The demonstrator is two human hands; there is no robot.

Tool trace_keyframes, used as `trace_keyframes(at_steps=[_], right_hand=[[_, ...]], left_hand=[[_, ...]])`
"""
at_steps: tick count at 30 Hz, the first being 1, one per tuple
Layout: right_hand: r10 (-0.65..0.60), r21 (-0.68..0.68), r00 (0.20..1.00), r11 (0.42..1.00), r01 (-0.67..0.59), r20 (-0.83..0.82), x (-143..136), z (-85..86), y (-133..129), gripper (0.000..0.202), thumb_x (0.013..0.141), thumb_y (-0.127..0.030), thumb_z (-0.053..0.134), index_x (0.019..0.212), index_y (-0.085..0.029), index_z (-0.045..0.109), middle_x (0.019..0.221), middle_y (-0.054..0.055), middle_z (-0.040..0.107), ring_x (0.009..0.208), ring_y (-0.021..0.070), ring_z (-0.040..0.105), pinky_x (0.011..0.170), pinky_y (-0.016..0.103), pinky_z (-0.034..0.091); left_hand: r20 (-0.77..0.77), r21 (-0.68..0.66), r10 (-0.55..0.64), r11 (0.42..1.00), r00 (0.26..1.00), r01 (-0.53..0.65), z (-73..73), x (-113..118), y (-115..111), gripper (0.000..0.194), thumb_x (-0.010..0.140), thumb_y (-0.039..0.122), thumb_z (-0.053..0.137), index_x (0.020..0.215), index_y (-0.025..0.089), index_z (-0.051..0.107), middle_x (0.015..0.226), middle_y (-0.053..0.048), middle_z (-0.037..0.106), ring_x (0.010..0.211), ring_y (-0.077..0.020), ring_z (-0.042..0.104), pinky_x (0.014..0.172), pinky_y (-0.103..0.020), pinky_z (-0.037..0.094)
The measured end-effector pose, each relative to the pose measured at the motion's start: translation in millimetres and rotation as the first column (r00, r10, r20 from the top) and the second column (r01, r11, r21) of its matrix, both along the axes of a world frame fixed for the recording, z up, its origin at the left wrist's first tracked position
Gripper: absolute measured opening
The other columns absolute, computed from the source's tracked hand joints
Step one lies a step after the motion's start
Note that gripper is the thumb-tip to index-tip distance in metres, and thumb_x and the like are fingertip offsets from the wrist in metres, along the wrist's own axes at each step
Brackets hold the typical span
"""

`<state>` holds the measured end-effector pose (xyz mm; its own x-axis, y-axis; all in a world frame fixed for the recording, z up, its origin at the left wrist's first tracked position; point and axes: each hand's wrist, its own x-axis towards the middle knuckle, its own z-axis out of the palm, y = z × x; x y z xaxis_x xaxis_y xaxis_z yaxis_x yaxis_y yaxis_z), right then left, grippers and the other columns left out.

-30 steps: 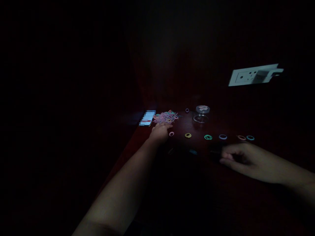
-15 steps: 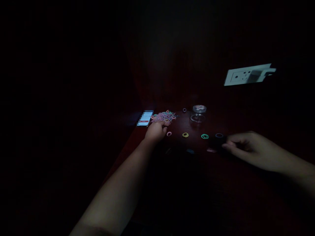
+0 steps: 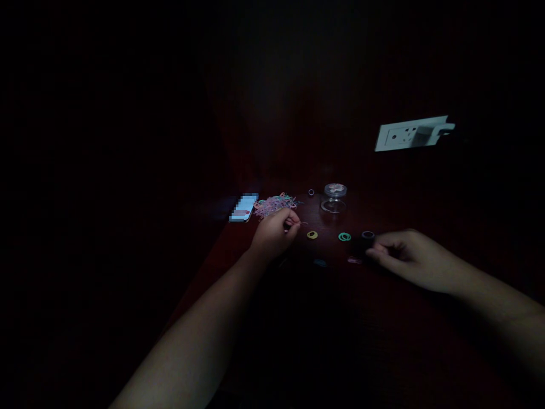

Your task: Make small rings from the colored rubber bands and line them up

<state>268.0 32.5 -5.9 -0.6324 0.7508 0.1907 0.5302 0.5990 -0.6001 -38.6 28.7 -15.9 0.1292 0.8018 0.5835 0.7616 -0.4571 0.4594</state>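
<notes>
Left fingers [image 3: 292, 216] — thin pale band [image 3: 304, 223] right at their tips.

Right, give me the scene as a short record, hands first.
left hand: at the front of the pile, a thin band at its fingertips
right hand: fingers curled beside the row; grip unclear
pile: mixed-colour bands, right of the phone
row: includes yellow bands and green bands
jar: clear, behind the row
wall: socket plate
light: very dim
</notes>
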Motion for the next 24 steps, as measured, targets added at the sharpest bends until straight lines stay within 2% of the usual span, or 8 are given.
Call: trace_keyframes(at_steps=[3,6,10,18,24], right_hand=[[0.022,0.013,0.999,1.000,-0.022,-0.028,-3.6,1.2,-2.0,0.040,0.088,-0.047,0.058,0.060,-0.019,0.050,0.056,-0.002,0.048,0.051,0.0106,0.041,0.048,0.024,0.034],[0.030,0.023,0.998,0.999,-0.029,-0.052,-7.5,3.7,-5.0,0.037,0.087,-0.044,0.059,0.061,-0.019,0.053,0.055,-0.002,0.049,0.050,0.0106,0.043,0.047,0.024,0.034],[0.036,0.059,0.998,0.998,-0.033,-0.048,-11.4,5.3,-8.5,0.034,0.087,-0.042,0.059,0.063,-0.018,0.057,0.056,-0.002,0.052,0.050,0.0111,0.045,0.047,0.024,0.036],[0.075,0.099,0.997,0.992,-0.073,-0.017,-14.5,0.8,-10.1,0.028,0.088,-0.038,0.058,0.067,-0.019,0.058,0.058,-0.002,0.055,0.052,0.0105,0.049,0.051,0.023,0.038],[0.073,0.144,0.996,0.987,-0.064,-0.056,-21.3,3.8,-16.4,0.014,0.088,-0.033,0.059,0.090,-0.020,0.066,0.064,-0.002,0.057,0.057,0.0118,0.054,0.056,0.024,0.042]], left_hand=[[0.001,0.034,-0.089,0.995,0.996,0.088,3.1,9.2,-8.2,0.003,0.087,0.020,0.060,0.089,0.020,0.062,0.086,0.000,0.071,0.078,-0.0122,0.065,0.071,-0.025,0.051],[-0.064,0.076,-0.139,0.987,0.988,0.144,7.1,15.2,-15.5,0.006,0.087,0.020,0.060,0.092,0.021,0.063,0.088,0.000,0.072,0.083,-0.0140,0.066,0.076,-0.028,0.051],[-0.122,0.088,-0.164,0.980,0.979,0.176,11.8,19.5,-22.6,0.008,0.090,0.023,0.059,0.094,0.022,0.065,0.091,-0.001,0.072,0.086,-0.0154,0.065,0.080,-0.031,0.050],[-0.142,0.091,-0.223,0.967,0.965,0.237,14.2,29.2,-28.6,0.010,0.093,0.024,0.057,0.094,0.022,0.067,0.092,0.000,0.073,0.087,-0.0151,0.065,0.085,-0.033,0.050],[-0.150,0.082,-0.237,0.965,0.960,0.251,17.1,35.2,-35.3,0.011,0.092,0.026,0.057,0.093,0.023,0.067,0.092,0.000,0.073,0.086,-0.0162,0.065,0.084,-0.034,0.050]])
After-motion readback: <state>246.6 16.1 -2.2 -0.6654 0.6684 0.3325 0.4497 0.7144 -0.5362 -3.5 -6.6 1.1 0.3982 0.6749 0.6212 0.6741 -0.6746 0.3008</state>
